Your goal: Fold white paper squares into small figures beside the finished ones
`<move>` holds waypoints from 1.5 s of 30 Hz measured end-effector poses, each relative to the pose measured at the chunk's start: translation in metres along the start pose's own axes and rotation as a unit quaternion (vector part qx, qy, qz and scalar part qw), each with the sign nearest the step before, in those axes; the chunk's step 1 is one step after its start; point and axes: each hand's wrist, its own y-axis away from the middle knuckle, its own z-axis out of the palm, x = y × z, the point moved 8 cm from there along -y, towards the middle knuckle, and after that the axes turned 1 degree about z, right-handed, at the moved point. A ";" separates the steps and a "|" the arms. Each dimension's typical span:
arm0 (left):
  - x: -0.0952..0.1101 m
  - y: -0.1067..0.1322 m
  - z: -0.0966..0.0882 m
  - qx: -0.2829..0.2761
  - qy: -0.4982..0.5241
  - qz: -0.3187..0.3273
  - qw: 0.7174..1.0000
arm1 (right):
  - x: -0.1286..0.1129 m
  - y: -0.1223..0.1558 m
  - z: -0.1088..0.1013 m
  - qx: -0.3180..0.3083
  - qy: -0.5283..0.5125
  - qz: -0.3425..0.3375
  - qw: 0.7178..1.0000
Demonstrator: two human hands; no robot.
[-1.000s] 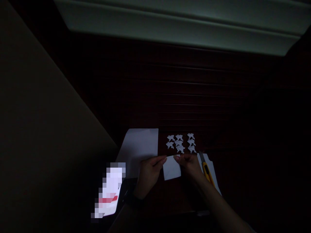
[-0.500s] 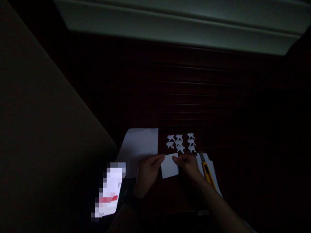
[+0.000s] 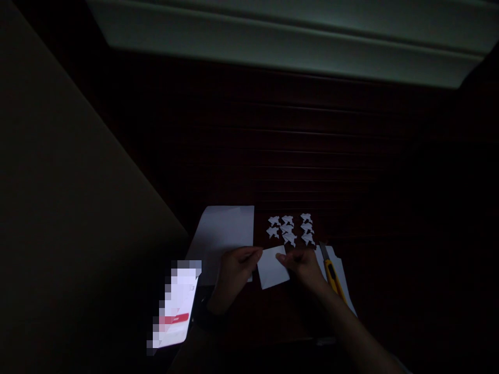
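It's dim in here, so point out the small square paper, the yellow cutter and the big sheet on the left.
Small square paper (image 3: 272,268): head view, middle of its face.
Yellow cutter (image 3: 334,280): head view, on its handle.
Big sheet (image 3: 224,233): head view, bare part of its surface.

Left hand (image 3: 236,270) and right hand (image 3: 306,266) near each other, both in a thumb-to-finger grip, right forearm (image 3: 351,327) aslant.

Square paper sheet (image 3: 273,270): matt, smooth. Larger paper sheet (image 3: 226,231): likewise matt and smooth. Origami figures (image 3: 289,238): matt paper, creased and faceted. Utility knife (image 3: 334,278): plastic handle, smooth; metal blade, dull. Tabletop (image 3: 273,322): apparently wood, dark, finish indistinct. Slatted panel (image 3: 280,119): faint sheen along ridges, material uncertain.
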 end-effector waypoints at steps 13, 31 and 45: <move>-0.012 0.008 0.025 -0.078 -0.122 0.010 0.989 | -0.006 0.019 0.041 -0.201 0.099 -0.042 0.974; -0.014 0.007 0.001 -0.029 -0.044 -0.048 0.997 | -0.012 0.023 0.027 -0.235 0.033 0.021 0.971; -0.010 0.005 0.027 -0.076 -0.045 -0.007 0.996 | -0.021 0.015 0.025 -0.174 0.071 -0.067 0.980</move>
